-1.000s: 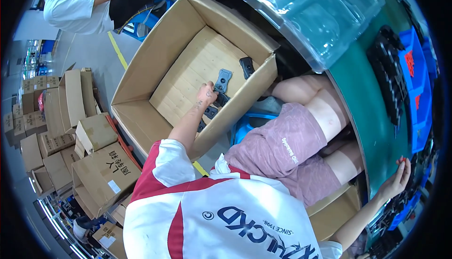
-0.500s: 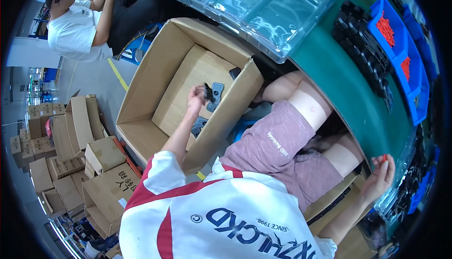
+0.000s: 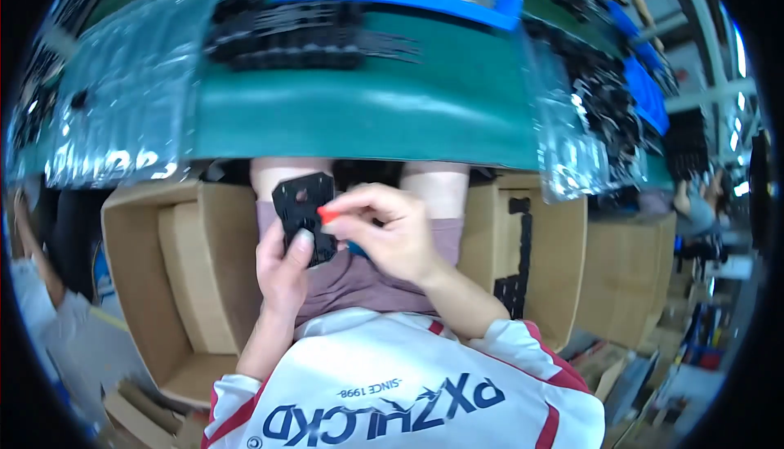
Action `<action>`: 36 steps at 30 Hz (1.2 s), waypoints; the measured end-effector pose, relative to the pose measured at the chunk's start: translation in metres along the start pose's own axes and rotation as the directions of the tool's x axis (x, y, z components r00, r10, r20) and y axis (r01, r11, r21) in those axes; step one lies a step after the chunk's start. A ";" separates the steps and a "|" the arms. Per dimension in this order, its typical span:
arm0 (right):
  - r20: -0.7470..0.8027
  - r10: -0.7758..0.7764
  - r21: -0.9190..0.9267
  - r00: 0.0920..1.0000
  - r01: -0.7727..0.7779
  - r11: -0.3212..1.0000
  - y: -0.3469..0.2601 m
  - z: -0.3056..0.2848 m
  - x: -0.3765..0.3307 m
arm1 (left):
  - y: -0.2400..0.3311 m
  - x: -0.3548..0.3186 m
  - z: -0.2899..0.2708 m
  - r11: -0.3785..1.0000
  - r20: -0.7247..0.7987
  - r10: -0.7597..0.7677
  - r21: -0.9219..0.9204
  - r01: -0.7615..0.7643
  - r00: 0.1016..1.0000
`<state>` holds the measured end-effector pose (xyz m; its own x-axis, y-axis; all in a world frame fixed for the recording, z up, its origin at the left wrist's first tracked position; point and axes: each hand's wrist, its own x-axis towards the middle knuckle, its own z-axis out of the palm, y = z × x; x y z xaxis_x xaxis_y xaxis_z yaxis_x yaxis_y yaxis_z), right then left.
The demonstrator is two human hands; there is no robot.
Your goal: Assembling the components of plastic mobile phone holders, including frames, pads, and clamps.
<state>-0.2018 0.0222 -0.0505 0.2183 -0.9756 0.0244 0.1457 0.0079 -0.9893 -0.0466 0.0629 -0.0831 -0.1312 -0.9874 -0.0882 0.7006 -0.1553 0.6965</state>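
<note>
Over lap, hands (image 3: 343, 245) around black plate (image 3: 302, 214)

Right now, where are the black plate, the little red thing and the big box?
black plate (image 3: 299, 204), head view, upper flat face.
red piece (image 3: 327, 215), head view, its middle, between fingertips.
cardboard box (image 3: 135, 273), head view, inner left wall.

Plate (image 3: 302, 216): between left hand (image 3: 282, 273) and right hand (image 3: 392, 232), over lap; table (image 3: 359, 114) ahead; cardboard boxes (image 3: 163, 277) either side.
</note>
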 end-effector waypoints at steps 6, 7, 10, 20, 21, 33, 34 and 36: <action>-0.312 -0.130 0.153 0.941 0.185 0.971 0.014 -0.029 -0.017 | -0.035 0.012 0.039 0.624 0.220 0.171 0.730 -0.279 0.960; -0.387 -0.054 0.302 0.921 0.182 0.936 0.015 -0.031 -0.019 | -0.038 0.014 0.041 0.555 0.290 0.205 0.752 -0.355 0.935; -0.283 0.092 0.322 0.955 0.005 0.947 0.009 -0.045 -0.021 | -0.040 0.015 0.049 0.702 0.231 0.066 0.680 -0.210 0.971; -0.335 -0.421 -0.820 0.843 -0.040 0.571 -0.085 -0.224 0.106 | -0.019 0.006 0.049 0.982 0.026 -0.146 0.124 0.142 0.989; -0.290 -0.508 -0.910 0.811 -0.069 0.409 -0.076 -0.258 0.126 | -0.019 0.005 0.047 0.982 0.021 -0.148 0.123 0.144 0.989; -0.487 -0.640 -0.873 0.595 -0.343 0.346 -0.083 -0.341 0.132 | -0.003 0.002 0.031 0.993 0.055 -0.112 0.033 0.111 0.992; -0.497 -0.689 -0.868 0.527 -0.294 0.401 -0.089 -0.337 0.125 | -0.001 0.002 0.030 0.992 0.063 -0.127 0.024 0.126 0.990; -0.620 -0.552 -0.617 0.558 0.089 0.782 -0.096 -0.324 0.108 | -0.001 0.004 0.029 0.987 0.102 -0.162 -0.005 0.163 0.981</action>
<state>-0.5052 -0.1554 0.0008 -0.5567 -0.6844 0.4709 -0.4622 -0.2157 -0.8601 -0.0683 0.0599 -0.0635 -0.3141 -0.9409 -0.1265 0.6730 -0.3146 0.6694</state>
